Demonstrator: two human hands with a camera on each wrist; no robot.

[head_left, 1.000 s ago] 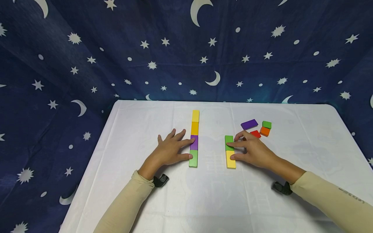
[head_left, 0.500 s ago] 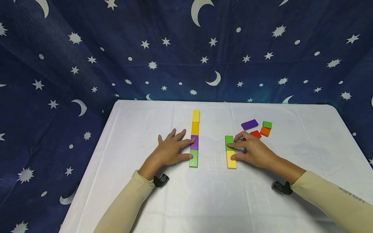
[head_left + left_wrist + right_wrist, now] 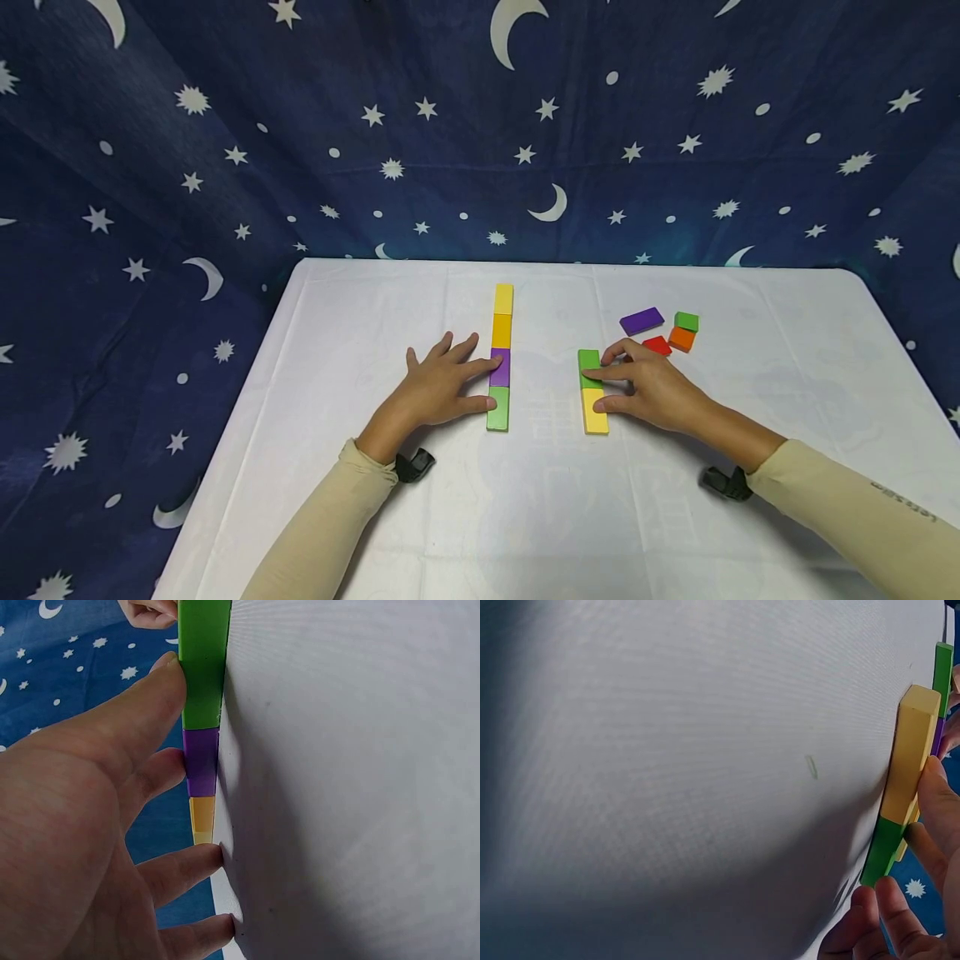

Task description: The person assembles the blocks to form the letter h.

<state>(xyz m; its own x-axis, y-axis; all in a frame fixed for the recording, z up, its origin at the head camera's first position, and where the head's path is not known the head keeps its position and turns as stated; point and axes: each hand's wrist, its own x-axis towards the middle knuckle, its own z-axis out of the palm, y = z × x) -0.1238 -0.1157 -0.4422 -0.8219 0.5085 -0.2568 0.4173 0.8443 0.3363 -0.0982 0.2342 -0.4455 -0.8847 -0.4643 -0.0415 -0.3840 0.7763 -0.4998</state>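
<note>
A straight row of rectangular blocks runs away from me left of centre: a light green block (image 3: 498, 418) nearest, then a purple block (image 3: 495, 377), an orange-yellow block (image 3: 502, 331) and a yellow block (image 3: 504, 298). My left hand (image 3: 435, 390) rests its thumb on the light green block and its index finger on the purple one, other fingers spread. To the right, a green block (image 3: 589, 359) touches a pale yellow block (image 3: 596, 423) end to end. My right hand (image 3: 660, 387) touches the green one with its index finger and the yellow one with its thumb.
Loose blocks lie beyond my right hand: a purple block (image 3: 641, 321), a red block (image 3: 658, 344) partly behind the hand, an orange block (image 3: 682, 338) and a small green block (image 3: 686, 321). A white cloth (image 3: 525, 517) covers the table; a starry curtain (image 3: 450, 183) hangs behind.
</note>
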